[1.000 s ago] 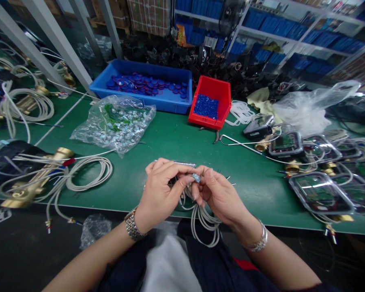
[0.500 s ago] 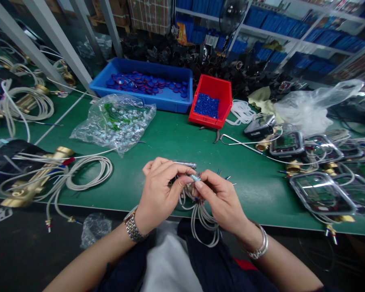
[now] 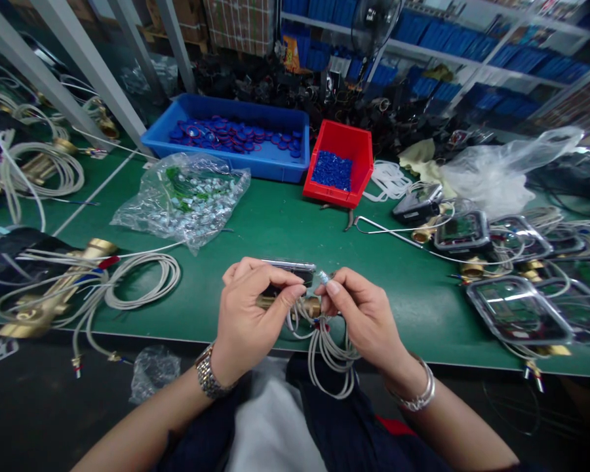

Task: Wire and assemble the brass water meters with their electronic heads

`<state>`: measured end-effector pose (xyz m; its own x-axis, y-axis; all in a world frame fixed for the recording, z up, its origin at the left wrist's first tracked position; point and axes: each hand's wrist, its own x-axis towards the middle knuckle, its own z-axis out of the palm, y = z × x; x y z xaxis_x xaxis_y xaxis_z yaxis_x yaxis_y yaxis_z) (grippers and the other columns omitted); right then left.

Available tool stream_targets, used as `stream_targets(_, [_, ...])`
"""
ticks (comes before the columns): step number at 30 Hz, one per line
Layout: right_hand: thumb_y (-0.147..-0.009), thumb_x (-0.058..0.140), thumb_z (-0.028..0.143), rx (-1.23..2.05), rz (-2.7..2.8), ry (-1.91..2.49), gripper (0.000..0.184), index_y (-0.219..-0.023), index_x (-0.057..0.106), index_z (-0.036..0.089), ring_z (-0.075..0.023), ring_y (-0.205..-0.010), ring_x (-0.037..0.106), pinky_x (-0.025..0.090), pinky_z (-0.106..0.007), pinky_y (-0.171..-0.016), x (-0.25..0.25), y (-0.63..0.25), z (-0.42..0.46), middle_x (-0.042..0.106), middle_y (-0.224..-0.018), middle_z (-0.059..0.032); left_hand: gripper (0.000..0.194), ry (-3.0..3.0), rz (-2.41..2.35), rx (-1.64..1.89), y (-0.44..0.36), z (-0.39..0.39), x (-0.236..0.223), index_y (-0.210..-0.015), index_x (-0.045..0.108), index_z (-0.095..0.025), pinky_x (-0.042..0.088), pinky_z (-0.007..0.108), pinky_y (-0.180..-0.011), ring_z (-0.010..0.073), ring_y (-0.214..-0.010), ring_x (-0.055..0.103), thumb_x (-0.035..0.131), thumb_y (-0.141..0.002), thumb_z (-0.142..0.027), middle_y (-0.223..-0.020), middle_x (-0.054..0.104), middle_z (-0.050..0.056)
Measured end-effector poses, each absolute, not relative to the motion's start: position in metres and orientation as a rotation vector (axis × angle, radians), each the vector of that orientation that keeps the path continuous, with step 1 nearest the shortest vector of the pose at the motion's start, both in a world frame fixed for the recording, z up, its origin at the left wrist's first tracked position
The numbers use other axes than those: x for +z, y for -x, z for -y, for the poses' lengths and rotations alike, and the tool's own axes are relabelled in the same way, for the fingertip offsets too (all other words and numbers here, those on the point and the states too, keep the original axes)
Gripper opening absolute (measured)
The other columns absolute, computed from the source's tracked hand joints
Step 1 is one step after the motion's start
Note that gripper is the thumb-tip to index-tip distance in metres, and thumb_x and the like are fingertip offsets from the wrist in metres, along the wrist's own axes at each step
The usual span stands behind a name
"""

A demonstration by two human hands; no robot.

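Between thumb and index finger, my right hand (image 3: 361,311) pinches a small pale-blue and silvery piece (image 3: 323,278). My left hand (image 3: 253,308) is closed in a pinch just left of it; anything between those fingertips is too small to make out. Behind and partly under my left hand lies a dark meter unit with a clear edge (image 3: 295,266). A brass pipe fitting (image 3: 311,307) shows below, largely covered by my hands. Grey cable (image 3: 324,360) hangs in coils from there over the table's front edge.
On the green table (image 3: 275,226) lies a clear bag (image 3: 211,213) of pale-blue pieces and green wires. Behind are a blue bin (image 3: 275,169) of blue discs and a red bin (image 3: 361,174) of small blue parts. Brass fittings with cables (image 3: 61,288) lie left, clear-lidded meters (image 3: 516,311) right.
My hands have moved apart. The pale-blue piece has come away from my left fingertips and stays in my right hand. More of the meter unit and brass fitting now shows.
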<state>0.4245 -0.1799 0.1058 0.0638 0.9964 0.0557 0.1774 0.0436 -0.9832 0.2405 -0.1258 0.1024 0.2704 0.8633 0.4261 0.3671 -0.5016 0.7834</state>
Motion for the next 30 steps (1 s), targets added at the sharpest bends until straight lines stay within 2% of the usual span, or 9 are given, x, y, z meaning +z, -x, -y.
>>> stream_targets(7, [-0.103, 0.055, 0.027, 0.794, 1.448, 1.402, 0.020, -0.087, 0.066, 0.021, -0.0107, -0.067, 0.059, 0.046, -0.025, -0.065, 0.104, -0.423, 0.179, 0.063, -0.075, 0.0021, 0.012, -2.050, -1.120, 1.201, -0.245, 0.133, 0.108, -0.077, 0.063, -0.023, 0.037, 0.040, -0.086, 0.0179, -0.081, 0.056, 0.067, -0.086, -0.019, -0.074, 0.063, -0.003])
stream_targets(14, [-0.103, 0.054, 0.025, 0.780, 1.457, 1.412, 0.020, -0.087, 0.065, 0.021, -0.0108, -0.066, 0.058, 0.045, -0.025, -0.064, 0.105, -0.423, 0.181, 0.063, -0.074, 0.0028, 0.013, -2.140, -1.143, 1.229, -0.250, 0.135, 0.113, -0.071, 0.063, -0.022, 0.035, 0.043, -0.090, 0.0181, -0.077, 0.057, 0.068, -0.082, -0.017, -0.068, 0.065, -0.004])
stream_targets(22, [-0.101, 0.054, 0.021, 0.532, 1.642, 1.415, 0.021, -0.081, 0.058, 0.020, -0.0123, -0.068, 0.053, 0.040, -0.028, -0.065, 0.104, -0.424, 0.179, 0.058, -0.074, 0.0017, 0.013, -2.149, -1.153, 1.216, -0.252, 0.135, 0.114, -0.070, 0.063, -0.022, 0.035, 0.044, -0.090, 0.0188, -0.077, 0.057, 0.067, -0.082, -0.018, -0.067, 0.065, -0.004])
stream_targets(30, [-0.102, 0.053, 0.022, 0.579, 1.614, 1.430, 0.021, -0.082, 0.059, 0.020, -0.0135, -0.072, 0.057, 0.041, -0.029, -0.067, 0.103, -0.424, 0.182, 0.061, -0.077, 0.0004, 0.014, -2.150, -1.158, 1.213, -0.249, 0.137, 0.115, -0.069, 0.063, -0.022, 0.034, 0.044, -0.090, 0.0187, -0.077, 0.057, 0.067, -0.081, -0.017, -0.066, 0.064, -0.004])
